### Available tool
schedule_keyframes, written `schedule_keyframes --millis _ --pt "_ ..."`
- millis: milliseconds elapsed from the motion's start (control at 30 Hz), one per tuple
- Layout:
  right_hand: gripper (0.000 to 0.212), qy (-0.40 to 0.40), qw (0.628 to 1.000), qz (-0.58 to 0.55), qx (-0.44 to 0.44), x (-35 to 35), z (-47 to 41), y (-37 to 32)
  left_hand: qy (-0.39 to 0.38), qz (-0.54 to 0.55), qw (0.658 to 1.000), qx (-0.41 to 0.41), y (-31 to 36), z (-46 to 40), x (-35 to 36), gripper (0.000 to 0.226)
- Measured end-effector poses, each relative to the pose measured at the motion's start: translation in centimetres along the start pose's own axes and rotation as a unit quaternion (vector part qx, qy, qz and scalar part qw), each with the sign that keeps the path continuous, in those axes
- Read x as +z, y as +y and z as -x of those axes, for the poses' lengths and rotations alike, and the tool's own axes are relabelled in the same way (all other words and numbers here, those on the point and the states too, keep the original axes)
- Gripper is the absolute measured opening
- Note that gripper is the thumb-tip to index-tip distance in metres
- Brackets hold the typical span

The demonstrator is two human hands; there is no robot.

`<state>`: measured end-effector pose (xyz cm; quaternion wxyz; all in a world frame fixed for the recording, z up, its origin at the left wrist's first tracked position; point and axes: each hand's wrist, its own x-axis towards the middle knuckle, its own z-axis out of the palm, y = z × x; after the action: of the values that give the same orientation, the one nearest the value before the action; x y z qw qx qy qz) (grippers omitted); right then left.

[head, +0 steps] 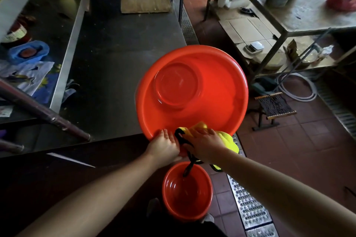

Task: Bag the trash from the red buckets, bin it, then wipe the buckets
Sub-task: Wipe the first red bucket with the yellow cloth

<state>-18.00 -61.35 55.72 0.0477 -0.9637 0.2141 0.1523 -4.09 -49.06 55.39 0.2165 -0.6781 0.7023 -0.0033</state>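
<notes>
Large red bucket (192, 90) tilted at tabletop (119, 48) edge, left hand (165, 147) fingers curled gripping its near rim, right hand (205, 145) just beside, fingers clamped on yellow cloth (227, 139), small red bucket (187, 191) below both.

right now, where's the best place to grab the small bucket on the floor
Probably the near rim of the small bucket, coming straight down from above. It stands upright with its mouth open and looks empty, so fingers can hook over the lip. A black strap from the yellow cloth dangles over its far edge, so avoid that side.
</notes>
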Motion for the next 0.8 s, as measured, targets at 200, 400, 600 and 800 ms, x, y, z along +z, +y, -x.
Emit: schedule_keyframes --millis 200,400,600,800 --pt "0.05 -0.068 0.989 0.008 0.132 -0.9 -3.5 3.0 0.009 -0.051 0.998 0.026 0.6 0.0 -2.1 0.076" --pt "0.053 -0.112 0.985 -0.105 0.082 0.8 -5.4 2.3 0.005 -0.083 0.996 0.013 0.3 0.3 -1.6 0.057" --pt "0.051 -0.106 0.983 -0.084 0.121 2.9 -8.3 1.9 -0.002 -0.136 0.99 0.019 0.8 0.6 -1.7 0.059" --pt "0.048 -0.115 0.985 -0.061 0.111 2.7 -10.0 4.8 0.039 -0.135 0.989 0.039 0.1 0.9 -1.2 0.048"
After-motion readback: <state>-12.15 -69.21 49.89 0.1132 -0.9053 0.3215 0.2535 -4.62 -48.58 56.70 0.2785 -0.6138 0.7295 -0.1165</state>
